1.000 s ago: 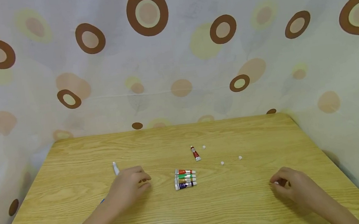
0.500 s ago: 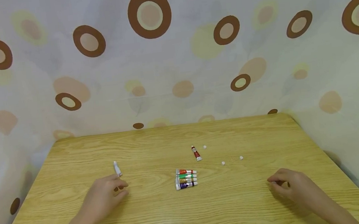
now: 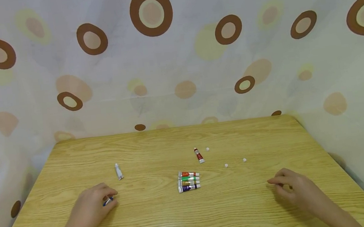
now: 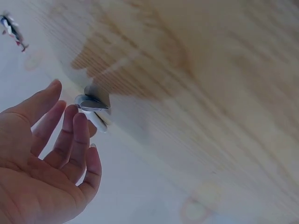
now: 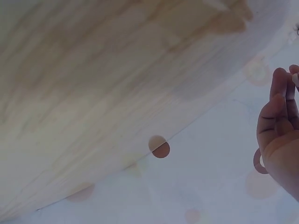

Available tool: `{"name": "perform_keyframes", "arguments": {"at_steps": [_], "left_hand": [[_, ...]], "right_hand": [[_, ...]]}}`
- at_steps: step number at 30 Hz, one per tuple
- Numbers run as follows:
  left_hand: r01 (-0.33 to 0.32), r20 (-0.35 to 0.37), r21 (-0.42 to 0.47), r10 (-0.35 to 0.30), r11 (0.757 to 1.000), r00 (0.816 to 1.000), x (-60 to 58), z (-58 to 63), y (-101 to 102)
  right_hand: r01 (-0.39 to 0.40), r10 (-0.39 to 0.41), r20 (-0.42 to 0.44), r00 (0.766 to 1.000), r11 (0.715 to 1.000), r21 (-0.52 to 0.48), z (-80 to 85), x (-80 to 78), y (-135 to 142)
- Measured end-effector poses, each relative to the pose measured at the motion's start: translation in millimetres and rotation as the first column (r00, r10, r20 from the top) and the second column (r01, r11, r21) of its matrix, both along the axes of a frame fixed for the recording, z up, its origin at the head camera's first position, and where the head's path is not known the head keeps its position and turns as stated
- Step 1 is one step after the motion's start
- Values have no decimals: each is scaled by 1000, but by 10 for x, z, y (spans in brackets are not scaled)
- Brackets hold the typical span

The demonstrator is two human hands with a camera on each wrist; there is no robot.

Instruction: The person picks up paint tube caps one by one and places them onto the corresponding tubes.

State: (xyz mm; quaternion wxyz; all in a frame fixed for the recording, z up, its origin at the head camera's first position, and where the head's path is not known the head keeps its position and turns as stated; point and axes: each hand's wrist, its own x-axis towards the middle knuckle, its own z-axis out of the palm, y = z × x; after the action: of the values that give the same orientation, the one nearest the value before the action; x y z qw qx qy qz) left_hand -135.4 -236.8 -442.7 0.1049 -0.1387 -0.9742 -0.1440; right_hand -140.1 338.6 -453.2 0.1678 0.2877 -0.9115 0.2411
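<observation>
My left hand (image 3: 89, 206) is low over the left part of the table, thumb and fingers apart around a blue-and-white paint tube (image 3: 108, 201). In the left wrist view, this tube (image 4: 92, 103) lies just beyond the fingertips, and the fingers are not closed on it. Behind it is a white paint tube (image 3: 118, 171). At the right, my right hand (image 3: 295, 188) is just above the table with thumb and fingertips together. A small white cap (image 5: 295, 79) shows between those fingers at the edge of the right wrist view; in the head view the fingers hide it.
Several paint tubes, including a green one (image 3: 188, 179) and a purple one (image 3: 190, 187), lie side by side mid-table. Beyond them is a dark red tube (image 3: 198, 155). Three loose white caps, one of them a cap (image 3: 226, 165) nearest the row, lie to the right. A patterned curtain (image 3: 175, 54) surrounds the table (image 3: 194, 217).
My left hand has moved left and back toward me, from beside the row of tubes to the blue-and-white tube, uncovering the white tube. My right hand has barely moved.
</observation>
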Motion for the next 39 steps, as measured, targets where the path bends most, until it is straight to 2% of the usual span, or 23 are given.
{"name": "perform_keyframes", "arguments": {"at_steps": [5, 9, 13, 17, 26, 30, 39], "left_hand": [[-21, 29, -1, 22, 1000, 999, 25, -12, -49], [-30, 60, -8, 30, 1000, 998, 39, -9, -79], [-44, 125, -3, 44, 999, 991, 41, -16, -120], [-70, 186, 18, 65, 997, 980, 50, -18, -155], [-88, 211, 36, 79, 995, 974, 71, -5, -163], [-76, 188, 27, 70, 997, 980, 64, 5, -139], [-40, 107, 15, 38, 999, 994, 12, 69, 9]], "right_hand": [[57, -58, 12, 998, 998, 28, 40, 18, -45], [123, -124, 106, 987, 992, 21, 76, 22, -80], [134, -130, 140, 982, 991, -17, 77, 17, -107], [95, -91, 68, 993, 994, -53, 48, 8, -115], [-17, 8, -101, 995, 996, -91, 2, -30, -123], [-46, 34, -139, 990, 995, -87, 13, -43, -136], [-39, 25, -142, 990, 995, -96, 56, -54, -191]]}}
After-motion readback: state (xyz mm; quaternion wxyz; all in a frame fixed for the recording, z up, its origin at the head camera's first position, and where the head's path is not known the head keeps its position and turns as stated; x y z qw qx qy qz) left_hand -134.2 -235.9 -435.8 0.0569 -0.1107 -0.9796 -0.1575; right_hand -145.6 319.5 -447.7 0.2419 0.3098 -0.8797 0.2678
